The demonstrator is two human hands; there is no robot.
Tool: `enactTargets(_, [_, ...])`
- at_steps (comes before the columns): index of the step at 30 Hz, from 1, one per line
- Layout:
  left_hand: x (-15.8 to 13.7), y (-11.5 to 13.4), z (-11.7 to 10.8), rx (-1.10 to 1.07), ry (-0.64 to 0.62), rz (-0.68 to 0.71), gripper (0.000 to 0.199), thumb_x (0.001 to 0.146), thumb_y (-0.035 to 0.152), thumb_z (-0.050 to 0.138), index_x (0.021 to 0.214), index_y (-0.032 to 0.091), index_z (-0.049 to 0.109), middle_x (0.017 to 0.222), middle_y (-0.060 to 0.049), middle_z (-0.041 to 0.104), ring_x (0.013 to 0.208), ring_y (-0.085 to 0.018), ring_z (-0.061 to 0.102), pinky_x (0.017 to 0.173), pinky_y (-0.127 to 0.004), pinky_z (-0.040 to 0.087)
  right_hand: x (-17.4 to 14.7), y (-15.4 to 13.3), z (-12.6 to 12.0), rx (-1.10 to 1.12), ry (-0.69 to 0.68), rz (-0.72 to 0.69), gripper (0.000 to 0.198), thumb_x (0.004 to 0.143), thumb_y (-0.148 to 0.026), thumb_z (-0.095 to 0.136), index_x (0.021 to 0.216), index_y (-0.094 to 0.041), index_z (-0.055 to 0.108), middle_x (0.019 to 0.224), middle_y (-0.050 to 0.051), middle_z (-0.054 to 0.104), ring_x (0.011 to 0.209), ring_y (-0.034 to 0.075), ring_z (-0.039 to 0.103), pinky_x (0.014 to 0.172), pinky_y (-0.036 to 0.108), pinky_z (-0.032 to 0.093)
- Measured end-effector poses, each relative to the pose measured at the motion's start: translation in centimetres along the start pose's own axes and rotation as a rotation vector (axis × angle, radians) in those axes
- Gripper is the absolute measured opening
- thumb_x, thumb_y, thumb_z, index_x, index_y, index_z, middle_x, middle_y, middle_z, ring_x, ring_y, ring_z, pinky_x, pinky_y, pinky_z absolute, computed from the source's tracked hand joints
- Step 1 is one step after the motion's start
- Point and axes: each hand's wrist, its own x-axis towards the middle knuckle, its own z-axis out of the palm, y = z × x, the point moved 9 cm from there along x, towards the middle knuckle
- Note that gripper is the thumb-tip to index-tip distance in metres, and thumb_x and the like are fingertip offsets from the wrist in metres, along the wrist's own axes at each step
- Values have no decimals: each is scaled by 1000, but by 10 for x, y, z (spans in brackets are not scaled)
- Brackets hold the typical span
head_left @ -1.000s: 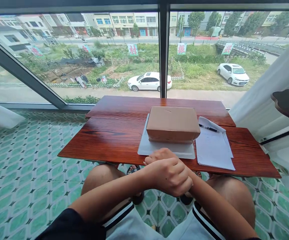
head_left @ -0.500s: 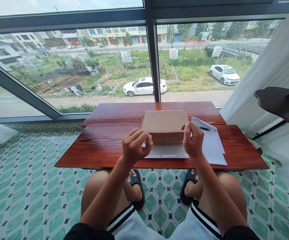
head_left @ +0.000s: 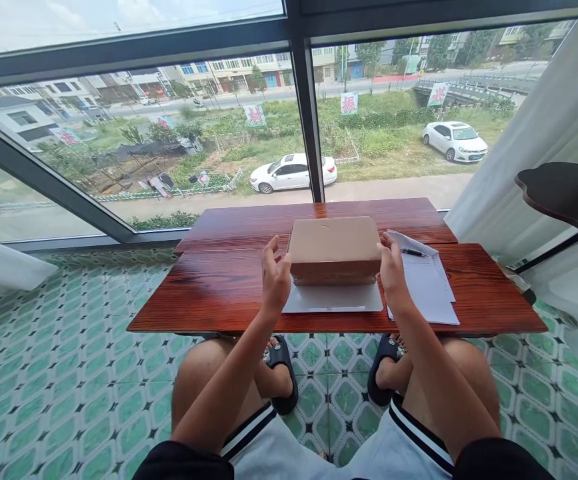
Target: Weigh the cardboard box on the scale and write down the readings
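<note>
A closed brown cardboard box (head_left: 335, 240) sits on a flat white panel (head_left: 333, 300) on the red-brown wooden table (head_left: 209, 283). At the box's left side is my left hand (head_left: 275, 280), open, its fingers raised and apart and its thumb close to the box's edge. My right hand (head_left: 393, 270) is at the right side, fingers up and thumb by the corner; it looks open. Whether either hand touches the box is hard to tell. The undersides of the box and the panel are hidden.
White paper sheets (head_left: 426, 283) lie right of the box, with a dark pen (head_left: 413, 252) on them. A dark wavy-edged shelf (head_left: 563, 197) juts in at the right beside a white curtain (head_left: 513, 127). Large windows stand behind the table.
Both hands have gone from curled, pinched fingers above the box's front corners to opened fingers at its left and right sides. The view has shifted slightly.
</note>
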Motion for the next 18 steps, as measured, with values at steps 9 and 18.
enactTargets(9, [-14,-11,23,-194,-31,-176,58,94,47,48,146,22,43,157,-7,41,148,-23,33,123,-36,29,-17,1,11,10,-6,-75,56,88,-48,46,136,-18,51,142,9,53,132,23,48,114,42,35])
enactTargets(18, [-17,-10,25,-202,-11,-191,55,94,43,49,144,23,45,156,-6,43,147,-22,36,120,-35,34,-23,-8,16,-18,-28,-156,56,91,-46,45,140,-19,53,146,9,50,135,22,47,116,41,34])
